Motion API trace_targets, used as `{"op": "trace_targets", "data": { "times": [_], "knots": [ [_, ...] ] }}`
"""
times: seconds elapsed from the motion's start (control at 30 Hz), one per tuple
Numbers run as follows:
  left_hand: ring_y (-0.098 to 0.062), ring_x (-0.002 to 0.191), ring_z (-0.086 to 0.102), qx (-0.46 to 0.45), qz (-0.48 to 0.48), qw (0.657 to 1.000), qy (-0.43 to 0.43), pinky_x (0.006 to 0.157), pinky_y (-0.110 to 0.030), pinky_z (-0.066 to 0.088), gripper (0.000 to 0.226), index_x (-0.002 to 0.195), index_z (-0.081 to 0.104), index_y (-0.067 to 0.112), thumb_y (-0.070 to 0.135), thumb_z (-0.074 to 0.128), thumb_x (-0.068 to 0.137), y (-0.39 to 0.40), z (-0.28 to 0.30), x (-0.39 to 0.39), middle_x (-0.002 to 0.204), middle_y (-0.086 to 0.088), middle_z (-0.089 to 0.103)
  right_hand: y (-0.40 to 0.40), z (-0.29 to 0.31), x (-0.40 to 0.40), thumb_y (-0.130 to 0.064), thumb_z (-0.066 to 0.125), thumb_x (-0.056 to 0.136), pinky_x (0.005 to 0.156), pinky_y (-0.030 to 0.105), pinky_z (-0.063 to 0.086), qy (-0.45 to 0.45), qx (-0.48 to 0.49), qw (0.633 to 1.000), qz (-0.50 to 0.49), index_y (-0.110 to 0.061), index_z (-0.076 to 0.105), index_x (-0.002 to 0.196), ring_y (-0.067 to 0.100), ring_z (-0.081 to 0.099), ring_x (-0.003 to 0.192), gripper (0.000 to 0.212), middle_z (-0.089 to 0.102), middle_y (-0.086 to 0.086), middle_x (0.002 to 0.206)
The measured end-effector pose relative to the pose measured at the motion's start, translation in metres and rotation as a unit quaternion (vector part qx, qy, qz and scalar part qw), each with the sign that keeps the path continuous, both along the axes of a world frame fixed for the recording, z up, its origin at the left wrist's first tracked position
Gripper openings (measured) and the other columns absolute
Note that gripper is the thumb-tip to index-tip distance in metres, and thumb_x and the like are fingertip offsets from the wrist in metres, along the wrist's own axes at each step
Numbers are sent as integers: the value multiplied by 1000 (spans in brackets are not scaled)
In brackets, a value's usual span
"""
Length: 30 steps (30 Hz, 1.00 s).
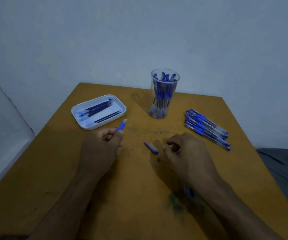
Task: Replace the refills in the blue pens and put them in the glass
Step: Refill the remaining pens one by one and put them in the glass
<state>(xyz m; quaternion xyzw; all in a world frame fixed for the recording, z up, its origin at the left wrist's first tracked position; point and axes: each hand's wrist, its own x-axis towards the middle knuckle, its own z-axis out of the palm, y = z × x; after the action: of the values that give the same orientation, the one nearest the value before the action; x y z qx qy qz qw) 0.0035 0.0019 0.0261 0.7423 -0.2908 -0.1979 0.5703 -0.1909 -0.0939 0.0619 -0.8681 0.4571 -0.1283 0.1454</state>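
Left hand (103, 142) fingers grip a pen barrel (121, 126); right hand (184, 149) fingers curl, seemingly empty, beside a cap (151, 147)

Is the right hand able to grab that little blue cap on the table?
Probably yes. The cap lies bare on the table just beside the right hand, with nothing between them.

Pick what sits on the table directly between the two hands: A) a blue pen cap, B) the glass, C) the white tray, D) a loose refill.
A: a small blue pen cap lies on the table between the left hand, which holds a blue pen part, and the right hand; the glass and white tray stand farther back.
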Motion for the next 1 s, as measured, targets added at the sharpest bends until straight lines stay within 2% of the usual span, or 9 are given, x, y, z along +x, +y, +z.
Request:
{"op": "trace_targets", "data": {
  "times": [0.1, 0.23, 0.33, 0.4, 0.47, 0.53, 0.67, 0.8, 1.0],
  "knots": [
    [-11, 55, 62, 10, 87, 996, 19, 58, -34, 54, 16, 92, 71, 23, 38, 67, 95, 9, 2, 22, 72, 5, 74, 3, 4, 47, -37, 57, 100, 74, 26, 47, -1, -12, 998, 60, -27, 71, 119, 9, 56, 90, 26, 62, -6, 108],
    [-15, 59, 60, 11, 180, 982, 58, 55, -30, 49, 20, 91, 69, 22, 41, 63, 96, 24, 5, 55, 76, 1, 73, -6, 9, 123, -21, 58, 96, 80, 36, 58, -5, -33, 990, 140, -22, 75, 109, 18, 64, 91, 22, 70, 1, 103],
    [-20, 69, 65, 19, 223, 972, 66, 68, -41, 58, 21, 87, 70, 21, 39, 65, 94, 31, 5, 78, 79, -1, 72, -15, 13, 178, -17, 60, 97, 87, 32, 54, 30, -48, 980, 190, -19, 71, 123, 22, 65, 104, 29, 70, 6, 118],
    [-22, 68, 66, 12, 233, 970, 75, 74, -46, 59, 22, 81, 70, 19, 38, 67, 92, 35, 4, 90, 77, -2, 72, -22, 13, 208, -17, 63, 96, 93, 31, 50, 78, -32, 971, 222, -19, 65, 133, 24, 62, 115, 38, 67, 6, 129],
    [-20, 62, 63, 1, 233, 968, 93, 70, -44, 60, 20, 82, 70, 18, 35, 68, 92, 39, 4, 100, 76, -2, 72, -25, 13, 228, -16, 63, 94, 94, 29, 45, 158, 7, 950, 270, -17, 58, 141, 26, 58, 123, 47, 62, 7, 138],
    [-17, 58, 61, -6, 233, 966, 111, 59, -36, 58, 17, 88, 71, 16, 32, 69, 93, 45, 3, 110, 76, -4, 72, -27, 18, 237, -13, 60, 95, 91, 27, 44, 232, 26, 924, 302, -12, 54, 145, 27, 57, 124, 51, 59, 10, 142],
    [-15, 58, 59, -9, 225, 966, 126, 52, -28, 51, 17, 94, 71, 11, 28, 67, 94, 54, 7, 123, 80, -7, 72, -28, 23, 241, -4, 54, 95, 106, 34, 47, 276, 33, 906, 319, -7, 58, 141, 27, 57, 125, 47, 60, 12, 139],
    [-15, 60, 59, -4, 209, 971, 113, 53, -27, 51, 18, 94, 71, 12, 28, 65, 96, 57, 9, 122, 79, -6, 70, -32, 22, 242, -2, 56, 96, 102, 30, 49, 261, 26, 910, 321, -11, 65, 134, 22, 60, 119, 40, 64, 7, 133],
    [-13, 63, 61, -1, 196, 975, 102, 55, -25, 49, 21, 104, 70, 12, 31, 65, 97, 56, 9, 119, 79, -3, 70, -34, 20, 233, -5, 61, 98, 84, 18, 43, 190, 25, 934, 300, -14, 71, 124, 13, 59, 104, 29, 66, 4, 127]
  ]
}}
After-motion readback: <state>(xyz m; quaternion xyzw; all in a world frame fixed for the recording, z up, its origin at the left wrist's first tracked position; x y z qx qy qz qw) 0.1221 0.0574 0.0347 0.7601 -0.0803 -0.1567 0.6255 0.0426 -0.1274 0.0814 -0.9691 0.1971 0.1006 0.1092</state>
